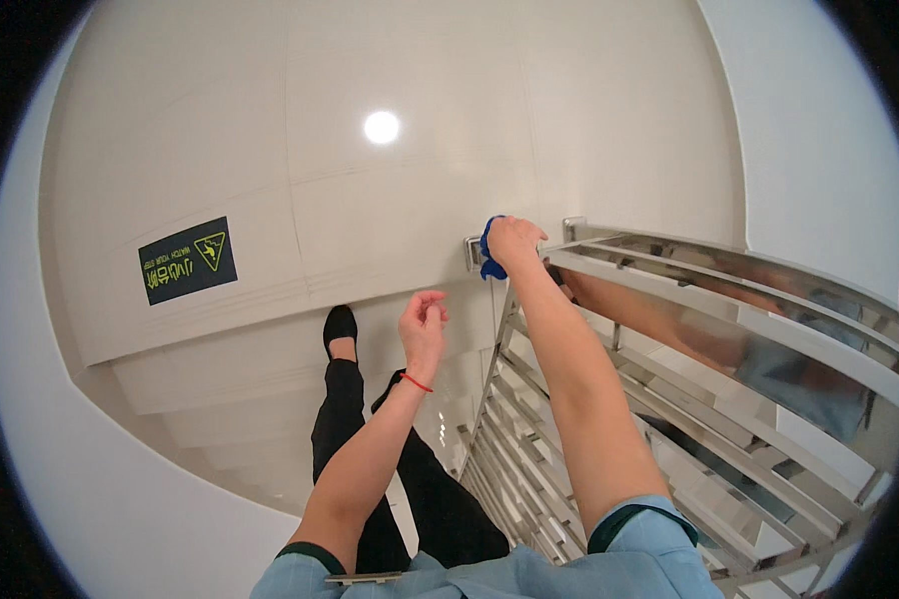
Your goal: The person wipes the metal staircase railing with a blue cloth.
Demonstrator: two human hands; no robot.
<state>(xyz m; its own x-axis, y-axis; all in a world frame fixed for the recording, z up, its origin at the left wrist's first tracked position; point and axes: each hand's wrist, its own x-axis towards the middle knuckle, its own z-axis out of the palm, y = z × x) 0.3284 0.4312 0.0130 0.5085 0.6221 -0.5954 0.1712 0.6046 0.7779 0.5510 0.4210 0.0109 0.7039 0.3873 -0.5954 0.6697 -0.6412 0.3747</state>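
My right hand (515, 238) grips a bunched blue cloth (491, 266), part of which hangs out beside the fingers. It is at the near corner of a polished metal stair railing (659, 281), close to a square metal post base (472, 256) on the floor. The palm and most of the cloth are hidden under the back of the hand. My left hand (422, 329), with a red cord on its wrist, hovers above the steps with loosely curled fingers and nothing in it.
Pale stairs (217, 389) drop away from the landing edge beneath me. A dark step-warning sticker (188, 260) with yellow-green writing lies on the landing floor (404, 202). White walls (809, 127) border both sides. One black shoe (340, 329) is just below the landing edge.
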